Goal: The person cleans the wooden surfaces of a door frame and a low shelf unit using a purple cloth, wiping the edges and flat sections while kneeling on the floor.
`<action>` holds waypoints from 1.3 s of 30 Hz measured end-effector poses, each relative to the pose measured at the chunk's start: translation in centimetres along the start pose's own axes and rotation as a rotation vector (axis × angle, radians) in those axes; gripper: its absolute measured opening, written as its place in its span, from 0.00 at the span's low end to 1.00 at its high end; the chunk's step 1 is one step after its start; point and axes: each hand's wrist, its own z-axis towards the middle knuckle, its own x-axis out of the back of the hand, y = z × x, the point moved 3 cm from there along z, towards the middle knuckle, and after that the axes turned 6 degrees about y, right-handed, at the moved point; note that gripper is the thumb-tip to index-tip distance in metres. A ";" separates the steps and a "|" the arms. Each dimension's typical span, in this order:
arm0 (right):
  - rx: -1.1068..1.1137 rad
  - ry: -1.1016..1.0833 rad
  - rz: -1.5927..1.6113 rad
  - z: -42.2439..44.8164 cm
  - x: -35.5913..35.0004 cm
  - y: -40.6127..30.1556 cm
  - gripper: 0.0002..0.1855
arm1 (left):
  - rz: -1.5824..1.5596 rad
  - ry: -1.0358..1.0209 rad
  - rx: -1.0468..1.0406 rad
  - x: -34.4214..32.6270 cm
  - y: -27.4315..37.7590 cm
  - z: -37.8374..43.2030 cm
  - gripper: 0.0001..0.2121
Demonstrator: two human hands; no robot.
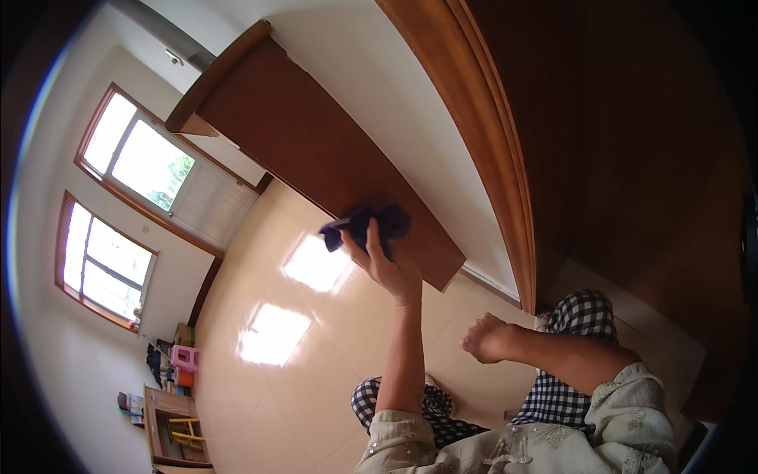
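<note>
My left hand point(388, 266) is stretched forward and holds a bunched dark purple cloth point(379, 225). The cloth lies against the lower part of a tall reddish-brown wooden panel point(308, 136), with one end hanging past its left edge. Its middle is partly hidden by my fingers. My right hand point(487, 339) is curled into a loose fist in front of my right knee, apart from the panel, and nothing shows in it.
A wooden door frame point(503, 148) curves down on the right beside a dark wooden surface. Glossy beige floor tiles point(331, 338) reflect window light. At the far left are windows, a pink plastic stool point(185, 357) and an open wooden cabinet point(169, 400).
</note>
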 end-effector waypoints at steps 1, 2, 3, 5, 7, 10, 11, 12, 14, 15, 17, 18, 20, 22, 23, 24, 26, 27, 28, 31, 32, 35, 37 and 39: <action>-0.001 0.001 -0.009 0.1 0.3 -0.1 0.11 | 0.001 -0.031 0.103 0.3 -0.5 -1.9 0.24; -0.008 -0.009 -0.014 0.1 0.3 -0.1 0.11 | -0.065 -0.058 0.168 0.5 -0.7 -2.2 0.23; -0.014 -0.023 -0.021 0.0 0.1 -0.1 0.11 | -0.131 -0.083 0.237 0.8 -0.9 -2.4 0.23; 0.003 0.052 -0.013 0.2 -0.8 0.0 0.10 | -0.232 -0.067 0.287 1.2 -1.3 -0.6 0.24; -0.023 0.020 0.028 0.4 -1.1 0.4 0.10 | -0.258 0.065 0.178 1.3 0.1 4.1 0.22; -0.028 0.074 0.053 0.2 -1.0 0.5 0.09 | -0.112 0.186 0.053 1.8 2.9 11.8 0.19; -0.026 0.096 0.049 0.2 -1.0 0.5 0.10 | -0.104 0.176 0.024 1.7 3.4 12.0 0.19; -0.027 0.095 0.058 0.1 -0.9 0.6 0.09 | -0.099 0.165 -0.007 1.3 3.8 12.0 0.19; -0.030 0.091 0.076 0.0 -0.4 0.5 0.09 | -0.075 0.138 -0.078 0.9 3.7 10.6 0.19; -0.026 0.075 0.070 0.1 -0.3 0.3 0.09 | -0.055 0.113 -0.051 0.8 2.7 8.9 0.19; -0.030 0.030 0.047 0.0 -0.1 0.3 0.09 | -0.025 0.069 0.018 0.4 0.6 4.0 0.20; -0.035 0.042 0.051 -0.4 -0.2 0.6 0.09 | -0.029 0.031 0.044 0.0 -0.3 1.1 0.20; -0.013 0.076 0.059 -0.2 -0.3 0.6 0.08 | -0.014 -0.062 0.127 0.2 -1.9 -4.1 0.21; -0.019 -0.008 0.059 0.1 -0.4 0.8 0.08 | -0.039 -0.157 0.230 0.6 -3.0 -6.8 0.21; -0.016 -0.049 0.061 0.4 -0.4 0.7 0.09 | -0.060 -0.192 0.262 1.0 -3.7 -7.5 0.21; -0.018 -0.026 0.052 0.5 -0.4 0.7 0.09 | -0.082 -0.224 0.295 1.2 -4.0 -7.6 0.21; -0.028 0.016 0.047 0.5 -0.8 0.9 0.09 | -0.151 -0.152 0.279 1.5 -3.3 -4.5 0.20; -0.043 0.002 0.062 0.8 -1.4 1.0 0.09 | -0.177 -0.125 0.277 1.7 -2.9 -2.4 0.20; -0.062 -0.017 0.073 1.0 -1.8 1.3 0.10 | -0.203 -0.062 0.229 1.7 -2.0 0.6 0.20; -0.088 -0.036 0.087 0.8 -2.1 1.6 0.09 | -0.140 0.083 0.043 1.3 1.8 8.9 0.19; -0.074 -0.003 0.065 0.9 -2.4 1.7 0.08 | -0.136 0.081 0.038 1.1 2.3 9.8 0.19; -0.048 0.042 0.046 0.6 -2.1 1.1 0.08 | -0.175 0.089 0.035 0.8 2.0 8.3 0.21; -0.044 0.097 0.047 0.1 -1.6 0.8 0.08 | -0.139 0.088 0.092 -0.2 0.2 3.6 0.22; -0.022 0.126 0.057 0.0 -1.9 0.6 0.08 | -0.060 0.076 0.071 -0.5 -1.4 -1.8 0.23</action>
